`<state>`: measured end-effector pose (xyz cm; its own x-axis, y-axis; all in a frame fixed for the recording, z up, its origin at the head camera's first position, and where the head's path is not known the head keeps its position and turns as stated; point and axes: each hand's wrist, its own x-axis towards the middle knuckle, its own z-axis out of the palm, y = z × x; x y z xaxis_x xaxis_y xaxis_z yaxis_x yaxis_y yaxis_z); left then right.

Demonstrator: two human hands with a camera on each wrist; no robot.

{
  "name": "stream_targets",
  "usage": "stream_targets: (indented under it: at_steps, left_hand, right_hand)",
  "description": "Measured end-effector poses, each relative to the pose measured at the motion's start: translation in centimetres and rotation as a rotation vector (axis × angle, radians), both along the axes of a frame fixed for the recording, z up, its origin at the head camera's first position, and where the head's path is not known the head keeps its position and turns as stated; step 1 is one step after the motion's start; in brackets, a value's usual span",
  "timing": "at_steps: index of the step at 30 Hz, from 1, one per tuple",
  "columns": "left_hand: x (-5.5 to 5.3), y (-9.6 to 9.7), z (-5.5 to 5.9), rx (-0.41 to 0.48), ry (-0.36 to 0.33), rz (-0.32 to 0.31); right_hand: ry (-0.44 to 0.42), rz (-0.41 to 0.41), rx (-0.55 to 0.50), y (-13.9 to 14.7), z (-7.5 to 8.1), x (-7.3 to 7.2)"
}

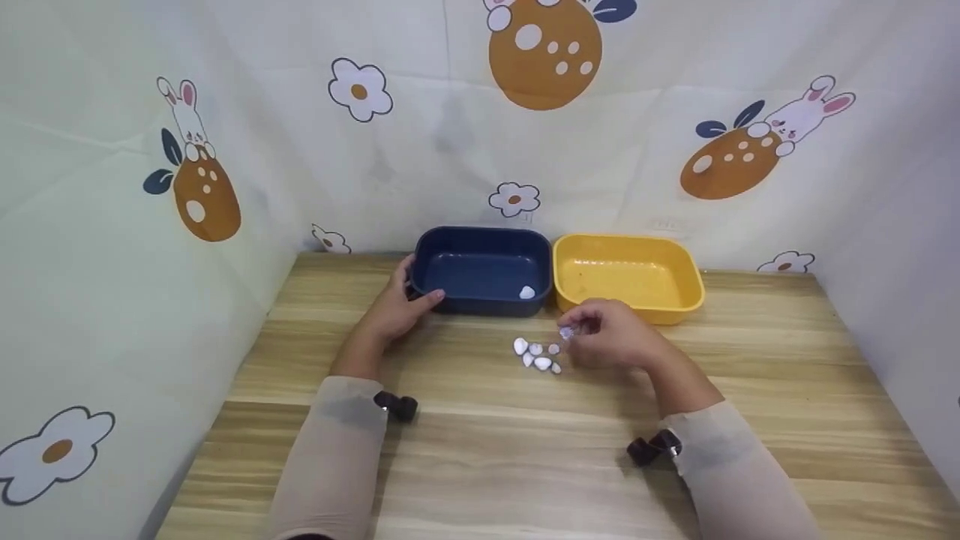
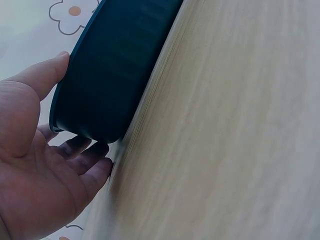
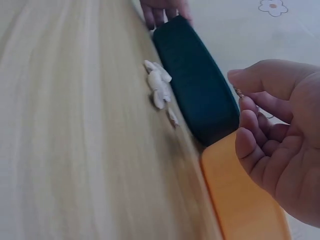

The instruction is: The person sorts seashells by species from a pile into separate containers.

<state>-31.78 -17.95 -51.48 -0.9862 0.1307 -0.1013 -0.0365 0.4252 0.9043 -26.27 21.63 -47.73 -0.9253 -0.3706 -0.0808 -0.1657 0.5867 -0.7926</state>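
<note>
Near the worktop's point(image 1: 487, 465) back edge, the blue bin point(image 1: 480, 307) is gripped by the left hand point(image 1: 397, 307), seemingly for steadiness, while a shell-like piece point(image 1: 566, 332) is pinched by the right hand point(image 1: 613, 334) before the yellow bin point(image 1: 671, 316).

The right wrist view blurs the white pieces point(image 3: 160, 85) and crops the yellow basin point(image 3: 245, 195); the left crops the blue basin point(image 2: 115, 60)

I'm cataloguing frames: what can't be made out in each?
- Left wrist: inside of dark blue, rectangular, plastic-looking tub, hidden by its outer wall.
- Right wrist: yellow, rectangular, plastic-looking tub, cut off by bottom edge; small whitish pieces, blurred together.
- Head: small pale piece, partly covered by the pinching right hand.
</note>
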Motion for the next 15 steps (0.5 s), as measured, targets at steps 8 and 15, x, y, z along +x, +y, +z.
stream_targets:
  at_steps: [8,15]
  left_hand:
    - [-0.1,0.0,0.0,-0.024,0.005,0.000]
    - [-0.1,0.0,0.1,-0.024,0.006,-0.003]
  right_hand:
    - [0.119,-0.166,-0.032,3.3,1.7,-1.1]
    - [0.087,-0.348,-0.013,6.5,2.6,-1.6]
